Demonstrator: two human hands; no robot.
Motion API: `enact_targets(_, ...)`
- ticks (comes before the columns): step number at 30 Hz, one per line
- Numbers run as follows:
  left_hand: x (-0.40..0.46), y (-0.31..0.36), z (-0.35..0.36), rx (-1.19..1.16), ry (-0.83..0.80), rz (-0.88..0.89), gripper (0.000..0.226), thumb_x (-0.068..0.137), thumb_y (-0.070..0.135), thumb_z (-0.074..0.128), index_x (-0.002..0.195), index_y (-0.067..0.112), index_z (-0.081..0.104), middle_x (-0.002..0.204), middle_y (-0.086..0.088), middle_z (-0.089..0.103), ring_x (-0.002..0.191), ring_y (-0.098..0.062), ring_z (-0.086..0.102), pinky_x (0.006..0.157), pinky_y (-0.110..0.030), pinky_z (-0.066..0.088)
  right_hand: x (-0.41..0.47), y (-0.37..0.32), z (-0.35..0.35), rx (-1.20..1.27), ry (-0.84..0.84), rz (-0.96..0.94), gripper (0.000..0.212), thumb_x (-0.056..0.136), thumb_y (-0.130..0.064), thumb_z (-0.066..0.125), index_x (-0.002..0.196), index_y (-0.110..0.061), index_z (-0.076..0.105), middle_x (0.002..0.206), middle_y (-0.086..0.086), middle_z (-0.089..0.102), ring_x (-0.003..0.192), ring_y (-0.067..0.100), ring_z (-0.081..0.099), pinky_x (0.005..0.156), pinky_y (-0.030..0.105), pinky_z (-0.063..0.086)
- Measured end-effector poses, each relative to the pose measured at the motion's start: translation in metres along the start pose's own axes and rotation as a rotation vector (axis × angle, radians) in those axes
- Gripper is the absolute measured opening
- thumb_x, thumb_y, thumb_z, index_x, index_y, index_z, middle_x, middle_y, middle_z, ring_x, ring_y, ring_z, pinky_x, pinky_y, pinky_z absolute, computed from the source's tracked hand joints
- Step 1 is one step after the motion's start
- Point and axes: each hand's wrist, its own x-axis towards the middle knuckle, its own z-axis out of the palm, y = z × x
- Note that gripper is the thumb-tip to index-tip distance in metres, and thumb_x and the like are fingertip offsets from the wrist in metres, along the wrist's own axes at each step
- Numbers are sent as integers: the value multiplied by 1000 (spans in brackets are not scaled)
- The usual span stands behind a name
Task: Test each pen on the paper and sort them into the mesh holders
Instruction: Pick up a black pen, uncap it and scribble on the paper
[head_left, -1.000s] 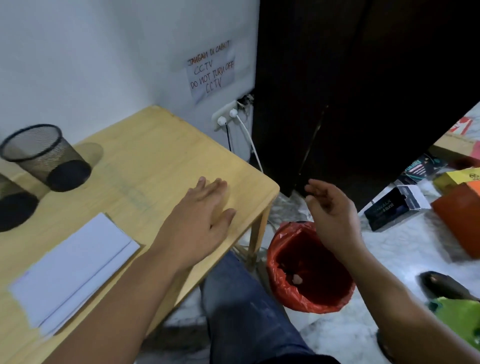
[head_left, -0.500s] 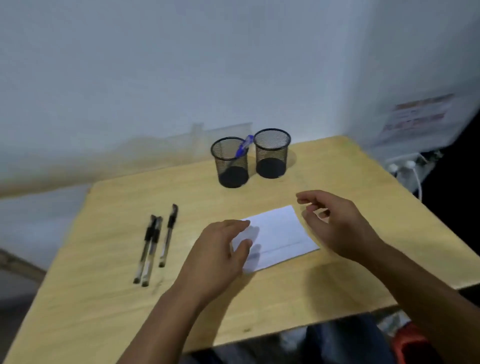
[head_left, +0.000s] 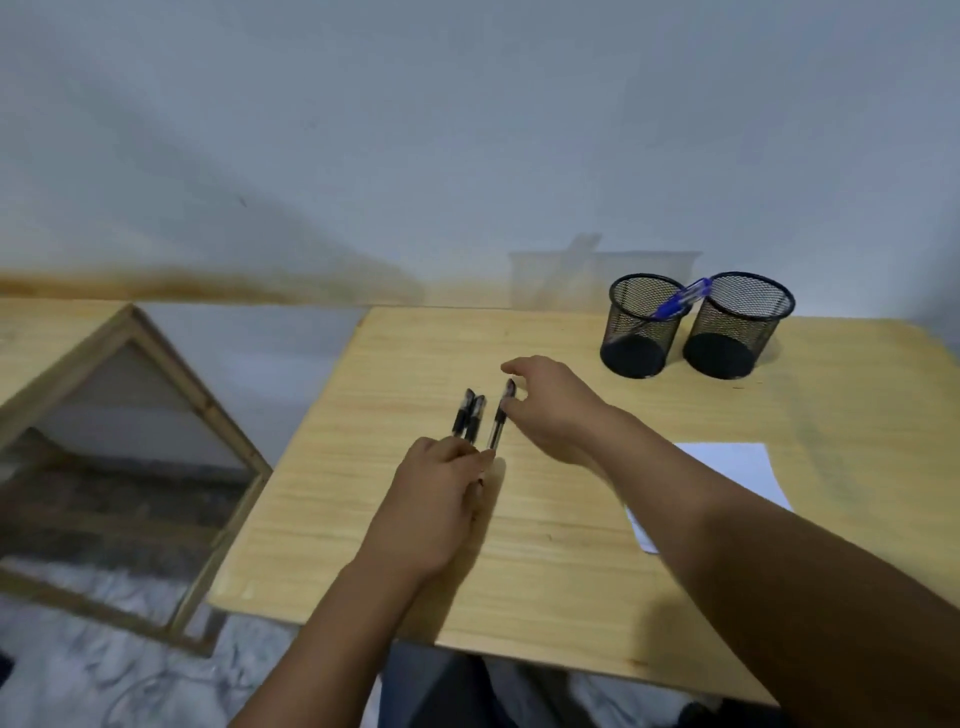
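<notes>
Three black pens lie on the wooden table (head_left: 571, 545): two side by side (head_left: 467, 415) and one black pen (head_left: 500, 421) just to their right. My left hand (head_left: 441, 499) covers their near ends, its fingers curled round the lower end of the right black pen. My right hand (head_left: 556, 405) reaches across to that pen's cap with index finger and thumb spread on either side of it. Two black mesh holders stand at the back right. The left holder (head_left: 641, 332) has a blue pen (head_left: 680, 301) in it; the right holder (head_left: 737, 327) looks empty. White paper (head_left: 737, 467) lies partly under my right forearm.
A wooden house-shaped frame (head_left: 208, 415) stands on the floor left of the table, close to its left edge. A pale wall runs right behind the holders. My legs show below the table's front edge.
My view has swung left from the paper to the black pens. Both hands moved left to them; the left now covers their near ends and the right is at the cap.
</notes>
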Motion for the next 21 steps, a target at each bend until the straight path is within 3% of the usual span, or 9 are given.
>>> enact_targets(3,2,-3,1,47,31,33,32,82,6,61,105,24,75,101,2,70,82,-26,50,69,-39,49,12,-6,6,-86,-25,46,52,93,-26,54,143,-13,48,145,8,52,132,28,48,105,39,44)
enact_targets(6,1,-6,4,55,64,40,30,83,8,62,101,28,76,92,4,72,77,-25,48,65,-37,48,14,-5,7,-35,-3,57,39,92,-23,58,129,-10,62,133,8,62,118,27,58,93,34,48)
enact_targets(10,-8,1,8,-60,162,39,29,87,14,58,108,24,75,89,6,74,80,-22,57,72,-31,49,4,-1,-5,337,165,107,30,85,-19,72,115,-19,68,119,0,64,101,19,61,78,26,43)
enact_targets(14,-15,26,7,-307,321,-36,26,88,12,66,109,23,75,98,10,75,88,-8,65,84,-13,45,-15,-5,-27,800,307,121,41,76,-4,80,112,-17,67,98,-2,68,94,17,67,84,39,58)
enact_targets(16,-15,44,5,-539,352,-141,27,87,9,71,105,28,77,96,17,75,90,-1,66,83,-16,49,-27,-9,-38,1047,303,109,42,79,3,75,118,-10,63,86,3,68,80,15,68,75,29,59)
enact_targets(18,-11,59,6,-702,357,-175,29,84,6,74,100,29,78,91,20,75,88,-4,68,79,-21,53,-42,-12,-49,1156,310,94,31,84,1,71,113,-7,65,81,2,68,72,12,65,67,20,56)
enact_targets(21,-2,80,13,-745,375,-114,29,80,4,77,96,28,79,89,19,75,84,-6,69,76,-21,53,-67,-8,-63,1178,347,81,14,89,-8,68,102,-13,69,83,2,72,69,9,63,63,20,53)
